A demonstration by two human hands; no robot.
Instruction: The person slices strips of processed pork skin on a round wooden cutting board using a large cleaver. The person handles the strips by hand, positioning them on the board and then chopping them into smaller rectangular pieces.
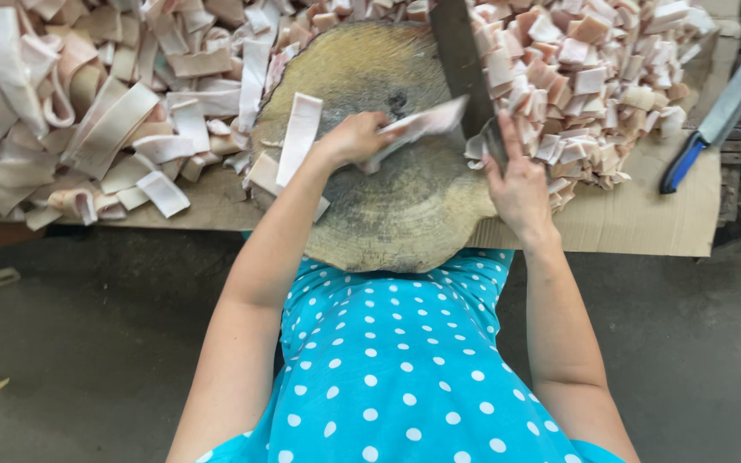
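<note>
My left hand [355, 137] grips a pale strip of pork skin [418, 126] and holds it across the round wooden chopping block [388, 214]. My right hand [516, 184] holds the handle of a large cleaver [459, 60], whose dark blade stands up over the block's right side, touching the strip's far end. Another long strip [298, 137] lies on the block's left part, just left of my left hand.
A big heap of long pork-skin strips [87, 103] covers the table at left. A pile of small cut pieces [585, 77] lies at right on cardboard [645, 214]. A second cleaver with a blue handle [713, 124] rests at the far right. Concrete floor lies below.
</note>
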